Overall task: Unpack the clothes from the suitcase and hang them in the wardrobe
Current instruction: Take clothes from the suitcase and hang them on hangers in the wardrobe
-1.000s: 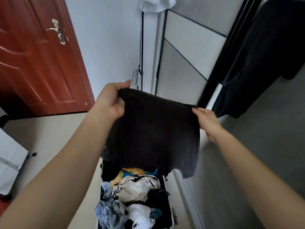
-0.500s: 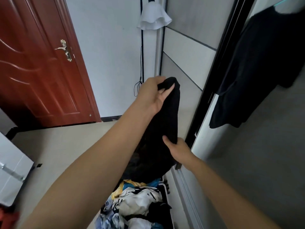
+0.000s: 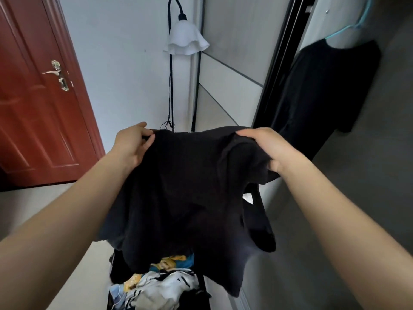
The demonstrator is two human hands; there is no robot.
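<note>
Spread apart since the earlier frame, left hand (image 3: pixel 131 146) at 10 o'clock and right hand (image 3: pixel 266 146) at 2 o'clock each keep a pinching grip on the black garment (image 3: pixel 190 198), which hangs above the packed clothes (image 3: pixel 161 287) at 6 o'clock.

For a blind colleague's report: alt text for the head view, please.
The left hand and right hand hold a black garment up by its top edge, above a pile of mixed clothes. To the right, a black shirt hangs on a teal hanger.
</note>
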